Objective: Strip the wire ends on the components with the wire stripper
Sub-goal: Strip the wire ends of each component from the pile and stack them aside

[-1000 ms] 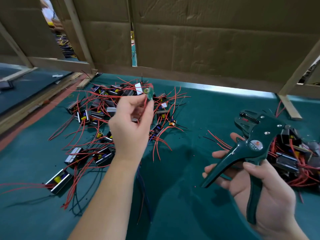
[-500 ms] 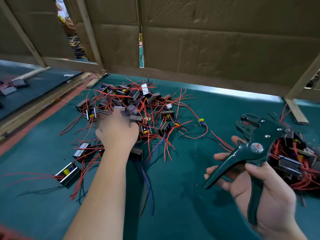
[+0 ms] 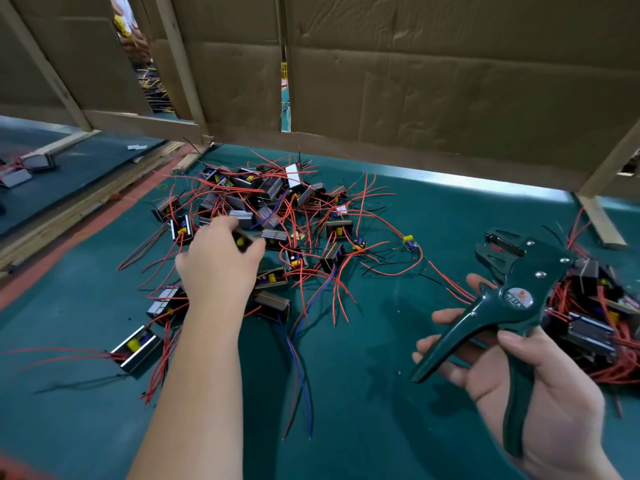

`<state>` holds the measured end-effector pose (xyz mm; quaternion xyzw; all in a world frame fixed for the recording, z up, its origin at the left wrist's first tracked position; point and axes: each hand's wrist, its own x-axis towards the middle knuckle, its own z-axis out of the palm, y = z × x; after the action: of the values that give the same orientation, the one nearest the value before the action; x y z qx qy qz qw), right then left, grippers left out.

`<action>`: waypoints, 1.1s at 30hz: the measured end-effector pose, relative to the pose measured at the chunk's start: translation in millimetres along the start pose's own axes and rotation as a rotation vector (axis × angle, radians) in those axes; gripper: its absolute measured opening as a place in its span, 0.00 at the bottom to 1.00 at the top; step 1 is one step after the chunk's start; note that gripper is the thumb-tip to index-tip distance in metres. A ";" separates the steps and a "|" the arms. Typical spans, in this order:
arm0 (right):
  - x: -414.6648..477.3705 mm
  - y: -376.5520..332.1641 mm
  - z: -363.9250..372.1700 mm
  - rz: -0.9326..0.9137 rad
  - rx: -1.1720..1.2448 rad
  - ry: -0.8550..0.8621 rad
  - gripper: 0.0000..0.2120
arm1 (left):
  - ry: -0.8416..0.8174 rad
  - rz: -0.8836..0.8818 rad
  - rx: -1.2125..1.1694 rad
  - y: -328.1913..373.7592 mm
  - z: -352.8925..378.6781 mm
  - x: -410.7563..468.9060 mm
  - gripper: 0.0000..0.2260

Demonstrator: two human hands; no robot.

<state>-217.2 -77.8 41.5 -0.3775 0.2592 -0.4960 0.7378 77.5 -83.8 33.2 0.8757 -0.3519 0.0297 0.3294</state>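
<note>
Green mat (image 3: pixel 363 410) bears the component pile (image 3: pixel 277 209) ahead-left; left hand (image 3: pixel 218 271), nearer, pinches one component (image 3: pixel 242 240) there; right hand (image 3: pixel 540 389) grips the wire stripper (image 3: pixel 512 299) well apart, handles spread.

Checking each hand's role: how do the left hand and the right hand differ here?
The left hand reaches palm-down into the pile of components, while the right hand is palm-up, nearer the body. The left hand pinches a small black component; the right hand grips the green wire stripper, its handles spread. Both are bare and hold something.
</note>
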 end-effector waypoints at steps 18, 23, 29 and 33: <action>2.3 2.3 2.0 0.020 0.015 0.002 0.46 | -0.486 -0.412 -1.727 57.2 2.8 -33.3 0.14; 2.9 2.3 1.3 0.030 0.033 -0.002 0.46 | -0.479 -0.471 -1.607 55.9 -0.6 -32.0 0.18; 3.4 4.2 0.8 0.037 0.017 -0.006 0.47 | -0.467 -0.428 -1.614 59.5 1.7 -36.2 0.13; 3.1 5.2 0.0 0.034 0.006 -0.008 0.47 | -0.577 -0.329 -1.641 60.8 2.1 -38.2 0.02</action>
<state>-213.3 -79.6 37.3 -0.3727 0.2609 -0.4827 0.7483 9.7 -94.7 54.5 0.3764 -0.2012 -0.5019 0.7523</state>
